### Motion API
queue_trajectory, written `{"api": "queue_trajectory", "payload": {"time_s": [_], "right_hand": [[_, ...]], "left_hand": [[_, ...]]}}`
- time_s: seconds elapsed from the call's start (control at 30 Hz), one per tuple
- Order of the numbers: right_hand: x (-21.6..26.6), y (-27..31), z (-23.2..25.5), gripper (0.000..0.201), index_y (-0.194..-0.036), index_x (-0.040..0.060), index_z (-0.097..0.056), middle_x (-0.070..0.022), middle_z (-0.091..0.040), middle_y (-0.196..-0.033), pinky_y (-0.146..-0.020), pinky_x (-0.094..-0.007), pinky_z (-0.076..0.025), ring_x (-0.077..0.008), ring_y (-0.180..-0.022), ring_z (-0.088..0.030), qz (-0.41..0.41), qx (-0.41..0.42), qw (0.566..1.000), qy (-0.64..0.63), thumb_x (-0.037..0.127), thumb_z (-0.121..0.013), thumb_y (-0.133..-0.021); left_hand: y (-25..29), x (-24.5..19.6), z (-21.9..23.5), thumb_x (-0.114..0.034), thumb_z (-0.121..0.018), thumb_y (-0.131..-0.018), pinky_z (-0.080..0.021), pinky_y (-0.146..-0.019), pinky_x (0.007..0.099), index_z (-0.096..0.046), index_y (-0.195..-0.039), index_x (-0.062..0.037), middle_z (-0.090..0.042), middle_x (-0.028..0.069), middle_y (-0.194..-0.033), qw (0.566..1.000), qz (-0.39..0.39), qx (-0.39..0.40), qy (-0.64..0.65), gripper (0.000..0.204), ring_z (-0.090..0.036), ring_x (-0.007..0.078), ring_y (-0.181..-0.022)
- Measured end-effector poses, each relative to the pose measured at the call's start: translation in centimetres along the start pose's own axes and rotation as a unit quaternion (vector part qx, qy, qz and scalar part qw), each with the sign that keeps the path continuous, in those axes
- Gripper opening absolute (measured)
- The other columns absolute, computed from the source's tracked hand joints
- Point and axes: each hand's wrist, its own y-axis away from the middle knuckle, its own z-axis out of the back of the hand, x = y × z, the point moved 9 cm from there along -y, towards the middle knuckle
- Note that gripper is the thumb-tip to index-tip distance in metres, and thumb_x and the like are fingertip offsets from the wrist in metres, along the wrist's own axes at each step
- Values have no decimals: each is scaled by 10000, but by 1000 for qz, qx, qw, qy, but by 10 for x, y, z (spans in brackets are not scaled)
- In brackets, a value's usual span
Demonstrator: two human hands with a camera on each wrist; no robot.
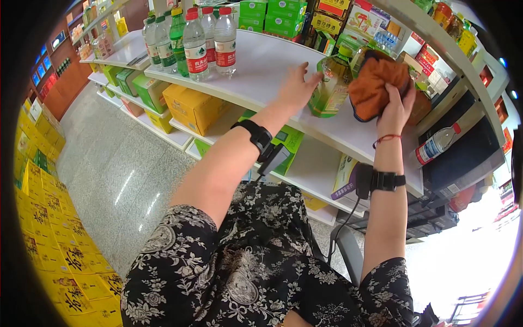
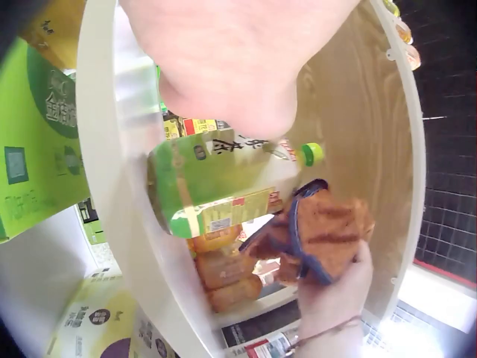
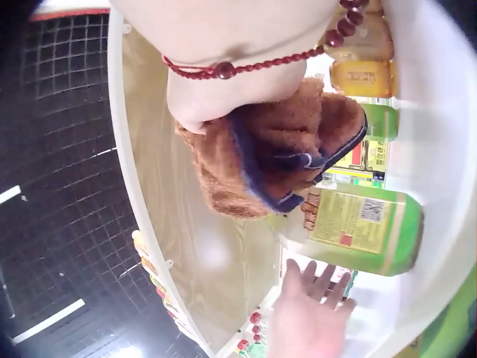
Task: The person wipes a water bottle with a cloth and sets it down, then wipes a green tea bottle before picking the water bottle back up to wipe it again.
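Observation:
My right hand (image 1: 396, 108) grips a bunched brown cloth (image 1: 375, 87) with dark blue edging, held up beside a large green-labelled drink bottle (image 1: 330, 90). The bottle has a bright green cap (image 2: 313, 154) and stands near the shelf's front edge. In the right wrist view the cloth overlaps the bottle's upper part. On the bottle's other side is my left hand (image 1: 297, 87), its fingers spread and extended toward the bottle, holding nothing. The right wrist view shows these left fingers (image 3: 320, 282) close beside the bottle's label side.
Several red-capped water bottles (image 1: 225, 43) and green bottles (image 1: 177, 41) stand on the white shelf (image 1: 261, 60) to the left. Green boxes (image 1: 283, 16) line the back. Cartons (image 1: 193, 106) fill the lower shelf. Orange bottles (image 2: 227, 272) stand behind the large bottle.

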Motion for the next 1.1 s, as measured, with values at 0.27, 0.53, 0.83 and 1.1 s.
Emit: {"api": "queue_trajectory", "payload": {"time_s": [0.27, 0.53, 0.83, 1.1], "right_hand": [[-78, 19, -47, 430, -1223, -9, -520, -85, -598, -1105, -860, -280, -467, -156, -976, -579, -155, 155, 971, 98, 146, -631, -837], [-131, 67, 14, 371, -1158, -17, -539, -61, -588, -1079, -833, -278, -458, -138, -956, -562, -240, 103, 960, 100, 188, -589, -853], [-58, 25, -30, 333, -1108, -18, -560, -76, -614, -987, -750, -289, -496, -158, -868, -598, -243, 95, 963, 60, 166, -574, -831], [-79, 17, -37, 327, -1112, -19, -565, -83, -609, -1023, -791, -312, -506, -169, -914, -606, -197, 120, 967, 105, 155, -571, -836]], "left_hand": [[24, 0, -35, -351, -536, -946, -400, -963, 338, -326, -1397, -1, -510, 159, -1284, 928, 42, 136, 345, 609, -499, 215, -1145], [22, -5, -38, -450, -495, -949, -320, -1039, 327, -286, -1422, 8, -449, 156, -1361, 936, 11, 175, 306, 690, -413, 214, -1247], [20, -2, -29, -385, -629, -877, -414, -955, 355, -369, -1357, 19, -528, 181, -1251, 954, 3, 133, 269, 680, -526, 251, -1124], [26, -2, -26, -304, -821, -698, -413, -991, 358, -215, -1435, 1, -499, 188, -1280, 987, -31, 120, 99, 1002, -512, 270, -1167]]}}
